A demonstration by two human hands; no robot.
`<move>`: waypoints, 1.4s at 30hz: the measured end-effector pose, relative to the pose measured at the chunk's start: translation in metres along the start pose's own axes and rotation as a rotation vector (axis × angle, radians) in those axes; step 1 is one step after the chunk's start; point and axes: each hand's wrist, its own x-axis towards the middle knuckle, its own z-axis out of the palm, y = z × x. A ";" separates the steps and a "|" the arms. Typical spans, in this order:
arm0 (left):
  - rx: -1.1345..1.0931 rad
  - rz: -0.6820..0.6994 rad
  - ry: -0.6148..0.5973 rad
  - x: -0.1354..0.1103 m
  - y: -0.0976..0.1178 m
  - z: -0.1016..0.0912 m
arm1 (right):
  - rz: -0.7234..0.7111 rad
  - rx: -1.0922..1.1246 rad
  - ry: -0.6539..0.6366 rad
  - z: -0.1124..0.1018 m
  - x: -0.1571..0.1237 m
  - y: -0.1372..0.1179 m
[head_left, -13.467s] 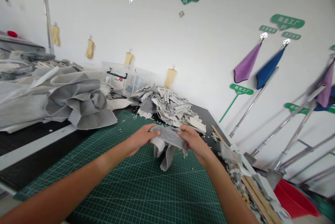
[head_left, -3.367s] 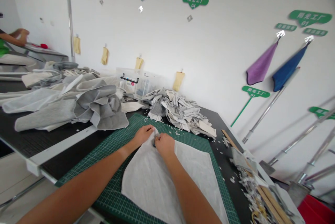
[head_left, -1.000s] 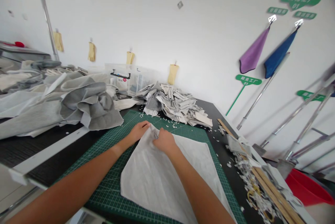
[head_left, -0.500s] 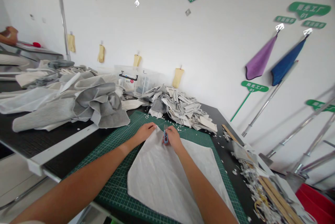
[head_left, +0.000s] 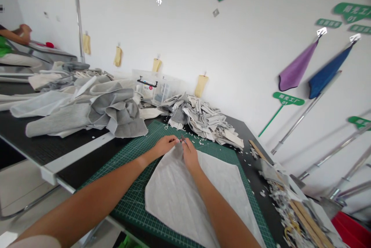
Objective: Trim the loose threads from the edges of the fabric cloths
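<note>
A pale grey-white cloth (head_left: 179,194) lies over the green cutting mat (head_left: 127,186), its far edge lifted a little. My left hand (head_left: 165,146) is closed in a pinch on the cloth's far corner. Close beside it, my right hand (head_left: 190,154) is wrapped round small thread snips (head_left: 182,139). The snips' dark metal blades point away from me, right at the pinched corner; their handle is hidden in my fingers. Whether the blades touch the cloth, I cannot tell.
Rumpled grey cloths (head_left: 116,108) are heaped at left, and a pile of folded ones (head_left: 203,118) stands beyond the mat. White scraps (head_left: 286,209) and wooden strips (head_left: 310,221) lie at right. A clear plastic bin (head_left: 162,85) is by the wall. Another person's arm (head_left: 21,35) shows far left.
My right hand has moved the snips forward to the cloth's corner, beside my left hand. Their blue handle, visible earlier, is now covered. The whole view has shifted slightly.
</note>
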 end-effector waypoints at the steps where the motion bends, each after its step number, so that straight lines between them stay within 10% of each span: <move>1: -0.006 0.006 0.002 0.000 0.000 0.000 | -0.003 -0.024 -0.002 0.000 -0.001 0.000; 42: -0.105 0.054 0.006 -0.001 0.006 -0.003 | -0.056 -0.507 -0.053 0.002 -0.008 -0.006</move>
